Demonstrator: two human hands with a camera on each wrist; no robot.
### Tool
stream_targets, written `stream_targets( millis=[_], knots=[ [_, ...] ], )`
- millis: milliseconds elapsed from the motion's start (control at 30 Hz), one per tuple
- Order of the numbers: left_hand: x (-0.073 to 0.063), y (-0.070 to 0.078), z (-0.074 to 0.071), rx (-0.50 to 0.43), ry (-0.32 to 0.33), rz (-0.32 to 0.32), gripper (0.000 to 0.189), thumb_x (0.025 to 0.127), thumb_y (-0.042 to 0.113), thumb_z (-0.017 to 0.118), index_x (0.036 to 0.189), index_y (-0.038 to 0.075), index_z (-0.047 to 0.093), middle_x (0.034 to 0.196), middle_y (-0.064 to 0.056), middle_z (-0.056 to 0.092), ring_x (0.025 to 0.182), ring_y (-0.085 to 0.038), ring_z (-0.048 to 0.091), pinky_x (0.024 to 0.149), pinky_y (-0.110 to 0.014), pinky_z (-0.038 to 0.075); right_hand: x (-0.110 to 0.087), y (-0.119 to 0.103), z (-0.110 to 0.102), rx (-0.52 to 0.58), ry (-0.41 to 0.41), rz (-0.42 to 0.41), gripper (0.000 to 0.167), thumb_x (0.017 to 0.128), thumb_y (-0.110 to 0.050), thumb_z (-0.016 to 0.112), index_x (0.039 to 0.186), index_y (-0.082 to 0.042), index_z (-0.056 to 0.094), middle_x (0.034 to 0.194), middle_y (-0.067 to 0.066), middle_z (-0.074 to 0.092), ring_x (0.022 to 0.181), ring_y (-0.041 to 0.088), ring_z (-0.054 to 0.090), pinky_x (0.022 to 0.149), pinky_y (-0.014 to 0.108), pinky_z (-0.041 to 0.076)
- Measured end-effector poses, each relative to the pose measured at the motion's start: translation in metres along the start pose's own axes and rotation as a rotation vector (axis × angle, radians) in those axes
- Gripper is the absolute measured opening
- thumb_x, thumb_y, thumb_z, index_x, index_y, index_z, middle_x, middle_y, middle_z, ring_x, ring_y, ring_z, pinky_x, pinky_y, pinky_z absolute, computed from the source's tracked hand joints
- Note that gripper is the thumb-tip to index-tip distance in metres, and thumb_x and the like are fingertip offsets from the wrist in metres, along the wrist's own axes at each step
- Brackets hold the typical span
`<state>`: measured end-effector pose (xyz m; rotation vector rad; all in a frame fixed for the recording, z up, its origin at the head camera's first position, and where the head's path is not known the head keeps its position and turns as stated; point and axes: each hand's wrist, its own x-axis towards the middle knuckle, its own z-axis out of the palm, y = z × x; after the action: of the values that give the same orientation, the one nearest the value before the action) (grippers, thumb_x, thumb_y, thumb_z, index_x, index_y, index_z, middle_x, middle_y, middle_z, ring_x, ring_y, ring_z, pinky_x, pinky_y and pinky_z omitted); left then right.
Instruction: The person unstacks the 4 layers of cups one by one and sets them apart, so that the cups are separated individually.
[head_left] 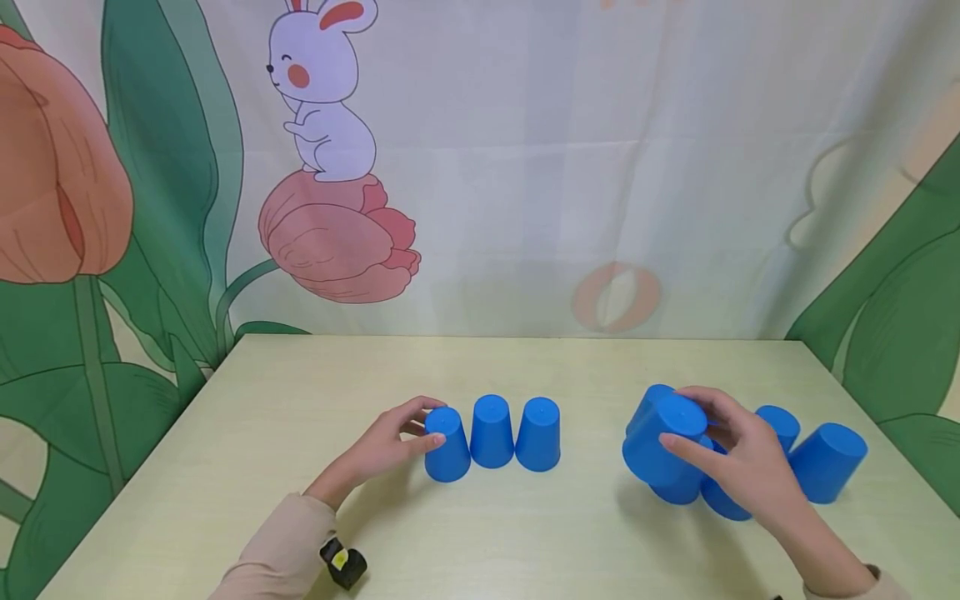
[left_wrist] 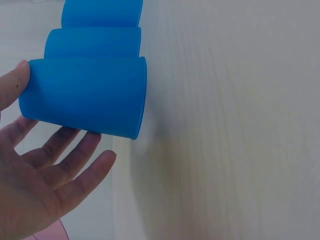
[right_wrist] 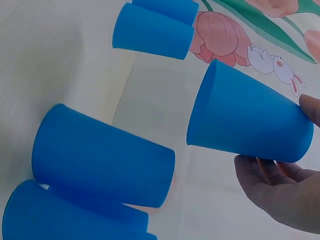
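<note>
Several blue plastic cups stand upside down on the table. My left hand (head_left: 387, 443) grips the leftmost blue cup (head_left: 447, 450) of a row of three, thumb on one side and fingers on the other. Beside it are the middle cup (head_left: 492, 433) and the right cup (head_left: 538, 437) of that row. On the right side, my right hand (head_left: 750, 458) holds a tilted blue cup (right_wrist: 250, 115) near its closed end, raised off the table. Below and around that hand sits a group of more cups (head_left: 828, 463), partly hidden by the hand and the held cup.
The pale wooden table (head_left: 525, 542) ends at a printed curtain (head_left: 487, 208) with a rabbit and tulips. A small black device (head_left: 345, 564) with a yellow mark is by the left sleeve. A stretch of table separates the row from the right-hand group.
</note>
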<state>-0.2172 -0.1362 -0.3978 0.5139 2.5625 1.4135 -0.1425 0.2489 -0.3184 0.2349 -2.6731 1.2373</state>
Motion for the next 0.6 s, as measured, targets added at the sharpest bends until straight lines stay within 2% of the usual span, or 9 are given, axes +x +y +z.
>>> stream_targets(
  millis=[67,133,267,367,600],
  knots=[
    [0.000,0.000,0.000,0.002,0.000,0.001,0.041,0.085,0.027,0.064,0.122,0.014,0.051,0.111,-0.010,0.058,0.101,-0.029,0.055,0.080,-0.045,0.048,-0.002,0.001,-0.003,-0.008,0.002,0.002,0.053,0.084,-0.030,0.066,0.128,-0.007,0.046,0.119,0.014,0.055,0.103,0.029,0.055,0.079,0.014,0.044],
    [0.000,0.000,0.000,0.004,0.002,-0.002,0.041,0.085,0.027,0.064,0.122,0.014,0.051,0.111,-0.009,0.058,0.101,-0.029,0.055,0.080,-0.045,0.048,-0.003,0.002,-0.006,-0.021,0.007,0.006,0.053,0.084,-0.031,0.066,0.128,-0.007,0.046,0.119,0.014,0.055,0.103,0.028,0.054,0.077,0.009,0.041],
    [0.001,0.001,0.000,0.009,0.002,-0.006,0.041,0.085,0.027,0.064,0.122,0.014,0.051,0.111,-0.009,0.058,0.101,-0.029,0.055,0.081,-0.045,0.048,-0.005,0.007,-0.013,-0.029,0.024,0.003,0.053,0.084,-0.029,0.066,0.127,-0.008,0.046,0.118,0.013,0.055,0.097,0.008,0.055,0.076,0.009,0.042],
    [0.001,0.001,0.000,0.012,0.001,-0.009,0.042,0.085,0.028,0.064,0.122,0.014,0.051,0.111,-0.009,0.058,0.101,-0.029,0.055,0.081,-0.045,0.048,-0.007,0.012,-0.018,-0.030,0.045,-0.007,0.051,0.083,-0.026,0.067,0.127,-0.008,0.047,0.116,0.012,0.055,0.091,-0.008,0.050,0.075,0.008,0.041],
    [0.001,0.000,0.001,0.013,0.005,-0.013,0.042,0.085,0.027,0.064,0.123,0.014,0.051,0.112,-0.009,0.058,0.101,-0.029,0.055,0.081,-0.044,0.048,-0.008,0.021,-0.032,-0.056,0.080,0.023,0.053,0.083,-0.024,0.067,0.128,-0.006,0.045,0.118,0.017,0.052,0.087,-0.015,0.046,0.070,0.007,0.041]
  ],
)
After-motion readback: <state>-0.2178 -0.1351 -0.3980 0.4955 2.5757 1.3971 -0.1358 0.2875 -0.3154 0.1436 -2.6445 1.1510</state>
